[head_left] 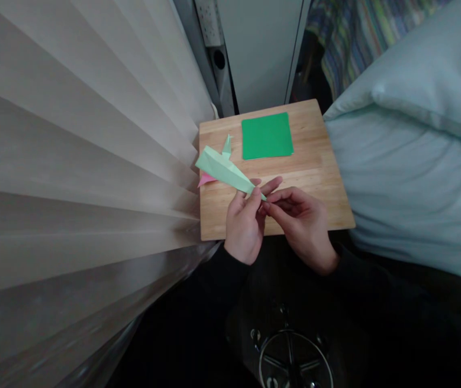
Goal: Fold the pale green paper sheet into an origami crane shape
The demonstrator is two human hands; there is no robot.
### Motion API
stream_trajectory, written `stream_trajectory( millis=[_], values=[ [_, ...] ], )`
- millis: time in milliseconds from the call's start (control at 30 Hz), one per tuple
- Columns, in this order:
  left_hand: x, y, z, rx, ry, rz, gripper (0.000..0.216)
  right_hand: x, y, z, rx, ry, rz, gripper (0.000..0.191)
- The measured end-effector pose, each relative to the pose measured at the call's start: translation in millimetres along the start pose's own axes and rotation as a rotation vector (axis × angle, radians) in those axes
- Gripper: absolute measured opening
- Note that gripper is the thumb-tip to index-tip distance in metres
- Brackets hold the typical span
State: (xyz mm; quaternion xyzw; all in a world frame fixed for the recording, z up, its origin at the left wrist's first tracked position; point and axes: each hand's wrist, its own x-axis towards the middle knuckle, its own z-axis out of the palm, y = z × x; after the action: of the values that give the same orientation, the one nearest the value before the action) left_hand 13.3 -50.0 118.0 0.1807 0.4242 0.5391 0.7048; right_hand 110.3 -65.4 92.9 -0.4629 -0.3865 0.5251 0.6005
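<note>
A long, folded light green origami paper slants over the wooden tabletop, wide at its upper left end and narrow at its lower right. My left hand grips it near the narrow end, thumb on top. At the pointed tip, my right hand pinches the paper between thumb and forefinger. Behind the held paper lies a small pale green folded piece. Partly hidden under the wide end is a pink folded paper. A stack of green square paper rests farther back.
The small wooden table stands between a pleated curtain on the left and pale blue bedding on the right. A grey cabinet rises behind it. Below is a wheeled metal base with a ring.
</note>
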Motion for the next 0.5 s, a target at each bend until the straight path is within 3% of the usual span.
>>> stream_trajectory(
  millis=[200, 333, 500],
  values=[
    [3, 2, -5, -0.062, 0.04, -0.055, 0.004, 0, 2, 0, -0.009, 0.032, 0.007, 0.017],
    [1, 2, -7, -0.07, -0.016, -0.032, 0.006, 2, 1, 3, 0.063, 0.015, 0.084, 0.024],
    [-2, -2, -9, -0.035, -0.076, -0.005, 0.007, 2, -8, 5, 0.092, 0.037, 0.03, 0.018]
  ],
)
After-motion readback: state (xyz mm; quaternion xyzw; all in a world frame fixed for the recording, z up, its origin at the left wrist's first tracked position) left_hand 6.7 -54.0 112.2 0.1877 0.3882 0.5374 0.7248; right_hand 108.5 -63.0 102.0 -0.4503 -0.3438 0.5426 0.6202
